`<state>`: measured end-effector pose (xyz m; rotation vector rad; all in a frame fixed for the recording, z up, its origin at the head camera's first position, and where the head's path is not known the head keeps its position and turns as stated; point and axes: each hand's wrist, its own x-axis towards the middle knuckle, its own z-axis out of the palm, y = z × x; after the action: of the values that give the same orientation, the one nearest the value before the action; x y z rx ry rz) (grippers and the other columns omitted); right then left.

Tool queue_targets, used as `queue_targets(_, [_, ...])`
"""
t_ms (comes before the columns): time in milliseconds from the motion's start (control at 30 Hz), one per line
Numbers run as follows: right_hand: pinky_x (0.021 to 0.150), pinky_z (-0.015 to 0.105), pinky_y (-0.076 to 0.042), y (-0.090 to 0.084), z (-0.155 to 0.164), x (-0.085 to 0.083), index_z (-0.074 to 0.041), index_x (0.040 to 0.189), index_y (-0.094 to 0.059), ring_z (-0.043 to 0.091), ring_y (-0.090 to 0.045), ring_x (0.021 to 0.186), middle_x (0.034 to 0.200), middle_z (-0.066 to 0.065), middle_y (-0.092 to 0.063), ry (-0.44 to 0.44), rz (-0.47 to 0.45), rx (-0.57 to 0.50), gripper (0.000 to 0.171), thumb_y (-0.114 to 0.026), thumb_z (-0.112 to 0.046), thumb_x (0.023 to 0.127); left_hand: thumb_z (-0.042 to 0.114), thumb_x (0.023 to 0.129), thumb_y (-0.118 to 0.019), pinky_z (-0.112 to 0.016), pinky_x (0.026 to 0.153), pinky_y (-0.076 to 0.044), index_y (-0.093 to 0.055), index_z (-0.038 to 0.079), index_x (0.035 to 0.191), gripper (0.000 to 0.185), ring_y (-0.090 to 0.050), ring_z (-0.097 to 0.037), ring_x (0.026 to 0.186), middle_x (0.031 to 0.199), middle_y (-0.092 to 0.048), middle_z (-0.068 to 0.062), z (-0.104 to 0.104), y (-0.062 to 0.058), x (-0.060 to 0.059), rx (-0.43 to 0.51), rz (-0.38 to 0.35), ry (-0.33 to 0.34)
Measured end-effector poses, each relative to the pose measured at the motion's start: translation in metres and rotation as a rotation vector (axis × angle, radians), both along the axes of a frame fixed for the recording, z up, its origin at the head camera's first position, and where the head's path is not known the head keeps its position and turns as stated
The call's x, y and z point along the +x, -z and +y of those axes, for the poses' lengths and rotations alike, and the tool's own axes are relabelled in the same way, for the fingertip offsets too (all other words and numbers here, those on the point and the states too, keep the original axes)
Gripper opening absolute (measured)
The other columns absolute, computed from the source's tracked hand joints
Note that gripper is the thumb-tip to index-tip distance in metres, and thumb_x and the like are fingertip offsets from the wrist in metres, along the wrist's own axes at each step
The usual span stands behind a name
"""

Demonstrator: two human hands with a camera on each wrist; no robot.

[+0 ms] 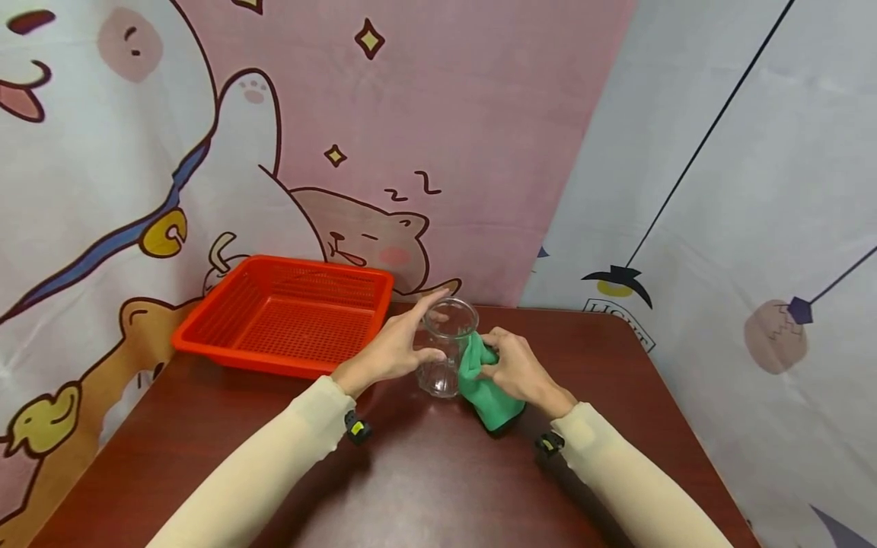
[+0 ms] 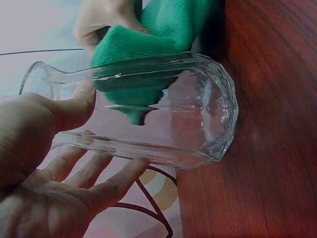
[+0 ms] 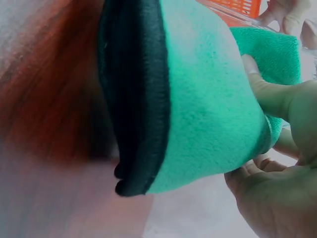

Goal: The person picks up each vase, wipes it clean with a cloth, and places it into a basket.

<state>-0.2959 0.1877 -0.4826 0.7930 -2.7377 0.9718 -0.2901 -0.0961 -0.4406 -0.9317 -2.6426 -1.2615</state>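
Note:
A clear glass vase [image 1: 438, 376] with a flared rim stands upright near the middle of the table. My left hand [image 1: 389, 348] grips it from the left, the thumb on one side and the fingers spread along the other, as the left wrist view shows on the vase [image 2: 168, 116]. To the right of the glass, my right hand [image 1: 518, 371] pinches a green cloth [image 1: 492, 401] between thumb and fingers. The cloth's upper part lies right at the vase's side. Its lower end, with a dark edging, hangs down toward the tabletop in the right wrist view [image 3: 203, 109].
An orange-red plastic basket [image 1: 288, 364] with slotted sides sits at the back left of the dark red-brown table [image 1: 425, 487]. Behind the table's back edge hangs a printed cartoon curtain [image 1: 466, 152], which continues along both sides.

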Motion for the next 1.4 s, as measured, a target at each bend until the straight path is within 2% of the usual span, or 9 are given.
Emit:
queue_targets(233, [0.09, 0.03, -0.066, -0.01, -0.001, 0.003, -0.005, 0.135, -0.084, 0.016, -0.076, 0.101, 0.112, 0.004, -0.076, 0.0, 0.016, -0.112, 0.043, -0.092, 0.003, 0.094, 0.009, 0.095, -0.097, -0.061, 0.125, -0.058, -0.028, 0.035, 0.185, 0.116, -0.074, -0.037, 0.145, 0.154, -0.076, -0.011, -0.001, -0.001, -0.001, -0.004, 0.001, -0.004])
queue_targets(367, [0.085, 0.025, -0.062, -0.016, -0.002, 0.004, -0.006, 0.128, -0.085, 0.014, -0.07, 0.097, 0.109, 0.005, -0.075, 0.012, 0.036, -0.204, 0.034, -0.093, 0.002, 0.095, 0.011, 0.095, -0.098, -0.06, 0.124, -0.058, -0.028, 0.036, 0.185, 0.116, -0.073, -0.035, 0.145, 0.153, -0.077, -0.01, -0.001, -0.001, 0.0, -0.016, 0.003, -0.006])
queue_targets(600, [0.077, 0.021, -0.052, -0.023, -0.002, 0.005, -0.007, 0.139, -0.083, 0.015, -0.06, 0.089, 0.112, 0.006, -0.076, 0.042, 0.093, -0.293, 0.04, -0.091, -0.003, 0.1, 0.012, 0.096, -0.097, -0.059, 0.125, -0.058, -0.027, 0.035, 0.185, 0.116, -0.072, -0.037, 0.146, 0.154, -0.075, -0.009, -0.001, -0.003, 0.001, -0.03, 0.006, -0.002])
queue_targets(767, [0.077, 0.02, -0.051, -0.023, -0.002, 0.007, -0.007, 0.137, -0.084, 0.016, -0.06, 0.09, 0.114, 0.009, -0.076, 0.037, 0.104, -0.355, 0.038, -0.09, 0.0, 0.101, 0.013, 0.096, -0.097, -0.058, 0.128, -0.056, -0.026, 0.035, 0.185, 0.116, -0.07, -0.036, 0.149, 0.155, -0.075, -0.008, -0.001, -0.002, 0.001, -0.037, 0.002, -0.003])
queue_targets(967, [0.076, 0.019, -0.05, -0.021, -0.003, 0.007, -0.009, 0.133, -0.085, 0.014, -0.058, 0.09, 0.112, 0.008, -0.074, 0.03, 0.097, -0.366, 0.032, -0.088, -0.002, 0.103, 0.011, 0.096, -0.098, -0.058, 0.129, -0.054, -0.026, 0.031, 0.185, 0.116, -0.07, -0.037, 0.15, 0.155, -0.075, -0.01, -0.001, -0.001, 0.002, -0.037, 0.005, -0.004])
queue_targets(1400, [0.079, 0.02, -0.056, -0.022, -0.005, 0.009, -0.007, 0.132, -0.086, 0.013, -0.066, 0.095, 0.117, 0.01, -0.074, 0.032, 0.065, -0.368, 0.031, -0.091, -0.005, 0.101, 0.01, 0.097, -0.096, -0.059, 0.129, -0.054, -0.026, 0.029, 0.185, 0.114, -0.067, -0.036, 0.154, 0.157, -0.074, -0.012, -0.001, 0.0, 0.004, -0.028, 0.001, -0.001])
